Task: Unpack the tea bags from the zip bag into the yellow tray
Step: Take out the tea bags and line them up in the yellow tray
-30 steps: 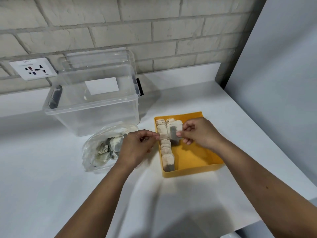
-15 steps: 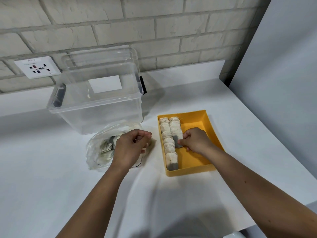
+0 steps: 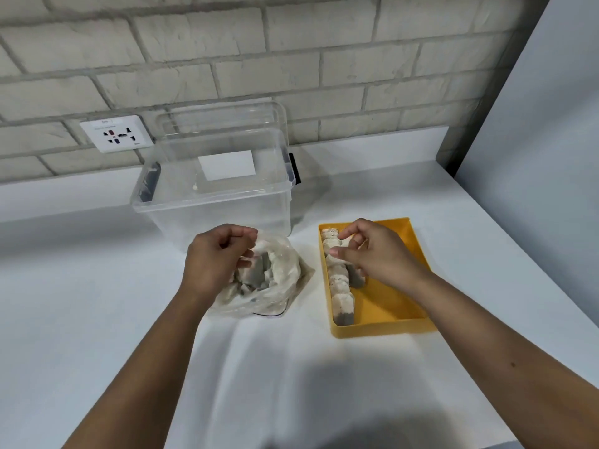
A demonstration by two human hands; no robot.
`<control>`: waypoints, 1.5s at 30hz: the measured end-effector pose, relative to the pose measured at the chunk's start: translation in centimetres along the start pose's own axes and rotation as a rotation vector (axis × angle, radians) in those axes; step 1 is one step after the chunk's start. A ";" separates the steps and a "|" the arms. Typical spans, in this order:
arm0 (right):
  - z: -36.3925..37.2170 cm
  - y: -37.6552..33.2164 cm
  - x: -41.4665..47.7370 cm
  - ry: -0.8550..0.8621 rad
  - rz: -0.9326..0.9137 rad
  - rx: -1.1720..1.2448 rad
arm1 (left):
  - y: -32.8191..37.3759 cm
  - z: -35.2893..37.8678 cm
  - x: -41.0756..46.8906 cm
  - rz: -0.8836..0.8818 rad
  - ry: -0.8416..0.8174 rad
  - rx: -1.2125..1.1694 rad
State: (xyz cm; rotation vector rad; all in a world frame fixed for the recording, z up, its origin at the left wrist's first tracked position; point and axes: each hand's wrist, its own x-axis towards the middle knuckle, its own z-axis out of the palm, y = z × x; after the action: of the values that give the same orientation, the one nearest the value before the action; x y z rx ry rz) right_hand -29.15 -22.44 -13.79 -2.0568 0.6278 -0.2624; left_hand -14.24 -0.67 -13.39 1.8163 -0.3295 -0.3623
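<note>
Head view: a white table [image 3: 421, 196] meets a brick wall [image 3: 291, 59]. The yellow tray [image 3: 389, 306] holds rows of tea bags [image 3: 342, 303], partly hidden by the right hand [image 3: 376, 254], which hovers loosely curled and holds nothing. Left of the tray lies the zip bag [image 3: 285, 270], with the left hand [image 3: 214, 257] curled at its mouth; its grip is unclear.

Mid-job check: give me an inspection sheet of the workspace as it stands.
Surface: white table, nothing spilled.
Job's things: zip bag lies open with loose tea bags inside; yellow tray has lined-up tea bags along its left side.
Clutter: clear plastic box behind the zip bag, its lid leaning on the wall.
Grippers: left hand grips the zip bag's mouth; right hand hovers over the yellow tray, fingers loosely curled, holding nothing.
Cables: nothing seen.
Surroundings: brick wall with a socket; grey panel at right.
</note>
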 end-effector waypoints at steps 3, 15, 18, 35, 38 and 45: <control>1.8 -2.0 0.0 -0.079 -0.059 0.061 | 0.1 -2.6 0.6 -0.016 0.046 -0.014; 9.1 -3.8 2.0 -0.292 -0.150 -0.215 | -4.0 -2.0 0.3 0.119 -0.037 0.488; 9.7 -3.5 2.6 -0.293 -0.136 -0.253 | -4.7 -0.6 1.3 0.085 -0.065 0.645; 9.7 -2.5 3.4 -0.252 -0.087 -0.187 | -6.2 2.5 2.6 -0.207 -0.054 0.755; 9.8 -2.5 3.5 -0.239 -0.101 -0.193 | -5.5 1.5 1.4 -0.164 -0.048 0.591; 10.5 -3.5 3.4 -0.178 -0.192 -0.218 | -5.2 -2.9 -1.5 -0.046 0.115 0.449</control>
State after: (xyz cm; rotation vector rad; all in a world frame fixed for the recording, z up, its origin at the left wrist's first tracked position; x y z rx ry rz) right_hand -20.69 -15.09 -16.75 -2.3237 0.3630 -0.1227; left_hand -14.23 3.89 -17.48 2.2781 -0.3054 -0.2238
